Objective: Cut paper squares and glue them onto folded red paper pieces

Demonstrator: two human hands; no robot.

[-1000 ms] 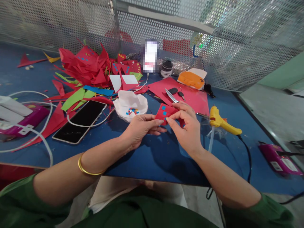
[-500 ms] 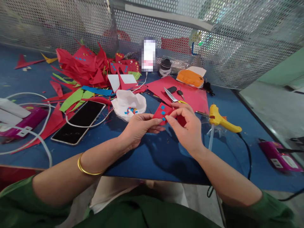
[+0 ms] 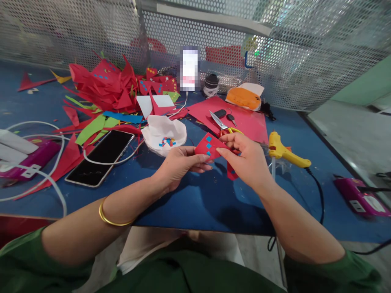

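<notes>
Head view, taking the card as the centre of the clock: nearest, a green sleeve [image 3: 27,260] lies toward eight o'clock, and a gold bangle [image 3: 111,221] circles the left forearm, short of the blue table [image 3: 195,211]. Over the table, near the middle, is the card [image 3: 202,147]: bright red, flat, with crisp straight edges and three blue squares [image 3: 208,145] set corner to corner in a row. That row runs from twelve to six o'clock; one corner of the card points to twelve. Its long axis seems to run from about ten to four, though fingers cover the right end. The left hand [image 3: 180,169] is nearly closed, thumb on top and fingers beneath, gripping the card's lower left side. The right hand [image 3: 246,156] is loosely curled, pinching the card's right end between thumb and fingers; a red strip [image 3: 232,171] hangs below it, and whether it joins the card I cannot tell. Near three o'clock lies a yellow glue gun [image 3: 285,151]; at nine, a dark phone [image 3: 100,158]. A paper-lined bowl [image 3: 149,132] holding coloured bits sits between nine and ten. Just past the card, toward one, are scissors [image 3: 217,119], blades pointing to eleven, over a red sheet [image 3: 253,126]. Farther off, scraps [image 3: 100,89] heap at ten and thread [image 3: 211,85] stands at twelve, before metal mesh [image 3: 183,30].
</notes>
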